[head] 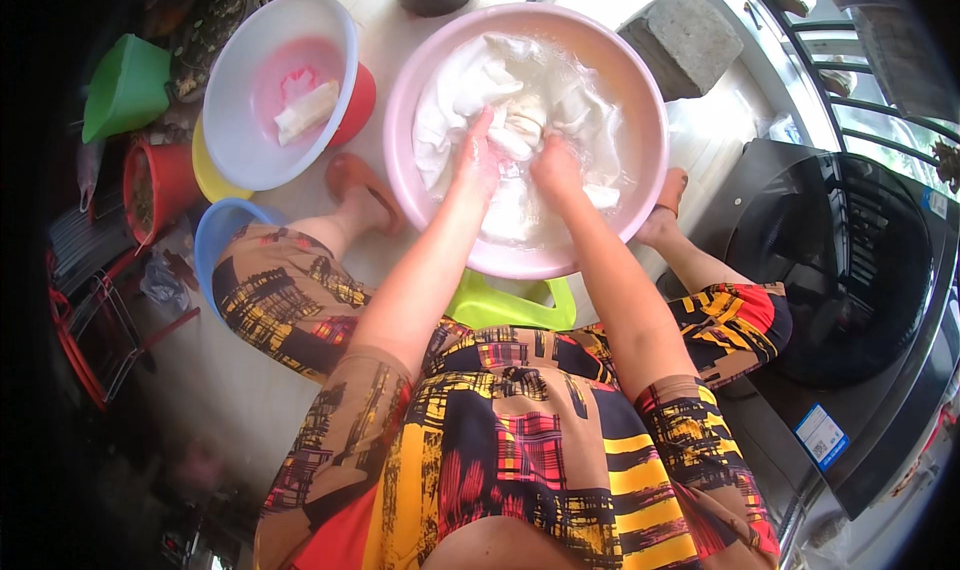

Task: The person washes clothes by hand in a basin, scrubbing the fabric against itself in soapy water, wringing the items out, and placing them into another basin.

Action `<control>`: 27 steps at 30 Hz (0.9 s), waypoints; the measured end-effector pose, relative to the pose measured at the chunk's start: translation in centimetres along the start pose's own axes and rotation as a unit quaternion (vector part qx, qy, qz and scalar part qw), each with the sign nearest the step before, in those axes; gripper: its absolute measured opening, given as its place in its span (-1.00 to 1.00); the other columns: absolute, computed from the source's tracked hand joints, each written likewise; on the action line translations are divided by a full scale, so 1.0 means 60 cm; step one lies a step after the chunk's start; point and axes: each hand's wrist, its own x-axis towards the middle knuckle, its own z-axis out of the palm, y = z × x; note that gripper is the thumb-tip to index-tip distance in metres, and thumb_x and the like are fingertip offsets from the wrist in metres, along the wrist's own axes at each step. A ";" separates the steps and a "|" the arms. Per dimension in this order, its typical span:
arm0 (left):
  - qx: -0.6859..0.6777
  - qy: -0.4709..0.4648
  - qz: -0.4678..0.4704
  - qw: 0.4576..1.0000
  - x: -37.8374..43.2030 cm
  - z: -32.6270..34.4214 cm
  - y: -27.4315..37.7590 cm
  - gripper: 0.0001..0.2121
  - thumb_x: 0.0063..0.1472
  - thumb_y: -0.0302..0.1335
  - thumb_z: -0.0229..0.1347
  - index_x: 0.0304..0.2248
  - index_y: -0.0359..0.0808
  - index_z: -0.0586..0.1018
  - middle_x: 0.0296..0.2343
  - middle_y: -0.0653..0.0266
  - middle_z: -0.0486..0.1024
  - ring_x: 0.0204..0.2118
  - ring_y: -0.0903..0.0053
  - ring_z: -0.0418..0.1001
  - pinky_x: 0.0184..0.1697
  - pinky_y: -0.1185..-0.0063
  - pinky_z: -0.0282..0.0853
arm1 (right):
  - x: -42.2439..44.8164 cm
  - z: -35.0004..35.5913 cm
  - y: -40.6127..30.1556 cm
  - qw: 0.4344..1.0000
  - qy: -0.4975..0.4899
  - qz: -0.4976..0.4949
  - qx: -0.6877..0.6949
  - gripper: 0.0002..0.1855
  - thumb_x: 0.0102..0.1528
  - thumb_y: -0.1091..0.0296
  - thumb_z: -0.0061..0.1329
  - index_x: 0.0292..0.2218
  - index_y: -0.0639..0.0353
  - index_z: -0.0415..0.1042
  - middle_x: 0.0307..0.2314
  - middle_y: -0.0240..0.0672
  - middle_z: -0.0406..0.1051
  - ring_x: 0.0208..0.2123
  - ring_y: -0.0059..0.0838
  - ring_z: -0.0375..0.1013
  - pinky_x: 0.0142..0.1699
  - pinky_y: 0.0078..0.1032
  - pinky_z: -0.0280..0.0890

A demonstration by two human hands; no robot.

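Note:
A large pink plastic basin (399,131) stands on the floor before me, holding cloudy water and a soaked white cloth (457,82). My left hand (478,161) grips a bunched part of the cloth near the basin's middle, thumb pointing away from me. Close on its right, my right hand (556,166) is closed on the same bunch, knuckles up and fingers partly hidden. Between the two hands a cream-coloured fold (525,116) stands out of the water. The rest of the cloth spreads under and around my hands.
At left, a white basin (225,112) with a pink bottom holds a rolled pale item (307,112). A lime-green plastic stool (510,311) shows between my legs. A concrete block (682,41) sits beyond the pink basin; a dark appliance with a round glass door (832,270) stands at right.

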 end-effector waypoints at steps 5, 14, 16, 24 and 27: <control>-0.052 0.004 0.003 0.999 0.017 0.007 0.006 -0.55 0.18 -0.17 -0.11 -0.06 -0.35 0.31 -0.19 0.12 0.37 -0.15 0.34 0.37 -0.07 0.39 0.28 | -0.010 -0.110 -0.036 0.870 -0.085 0.184 0.450 -0.79 -0.19 0.46 -0.13 -0.43 0.30 0.44 -0.38 -0.26 0.42 -0.35 -0.46 0.36 -0.18 -0.53 0.23; -0.068 -0.154 -0.079 0.983 -0.056 0.058 -0.007 -0.54 0.10 -0.09 -0.03 -0.16 -0.30 0.38 -0.32 0.12 0.42 -0.28 0.34 0.41 -0.18 0.45 0.34 | -0.185 -0.120 -0.115 0.923 0.101 -0.322 0.182 -0.72 -0.18 0.28 0.07 -0.34 0.09 0.44 -0.47 -0.28 0.43 -0.39 -0.28 0.42 -0.30 -0.43 0.32; -0.102 -0.127 -0.079 0.983 -0.071 0.072 -0.006 -0.60 0.10 -0.10 -0.04 -0.23 -0.26 0.42 -0.39 0.18 0.43 -0.35 0.39 0.43 -0.27 0.52 0.37 | -0.161 -0.106 -0.122 0.934 0.168 -0.272 0.163 -0.72 -0.14 0.19 0.07 -0.37 0.12 0.42 -0.51 -0.25 0.42 -0.44 -0.27 0.41 -0.31 -0.42 0.32; 0.042 -0.013 -0.005 0.999 -0.055 0.116 0.004 -0.58 0.17 0.01 -0.16 -0.29 -0.21 0.43 -0.46 0.34 0.45 -0.42 0.58 0.45 -0.37 0.62 0.40 | -0.068 -0.085 -0.097 0.926 0.229 -0.083 0.290 -0.64 -0.12 0.07 0.06 -0.42 0.20 0.38 -0.57 -0.18 0.35 -0.52 -0.22 0.39 -0.31 -0.41 0.28; -0.047 -0.151 -0.004 0.987 -0.008 0.033 0.000 -0.52 0.18 -0.01 -0.18 -0.14 -0.26 0.38 -0.32 0.31 0.43 -0.26 0.53 0.39 -0.17 0.54 0.32 | -0.135 -0.064 -0.144 0.938 0.206 -0.190 0.205 -0.60 -0.14 0.08 0.10 -0.39 0.25 0.41 -0.54 -0.12 0.37 -0.45 -0.27 0.41 -0.27 -0.46 0.28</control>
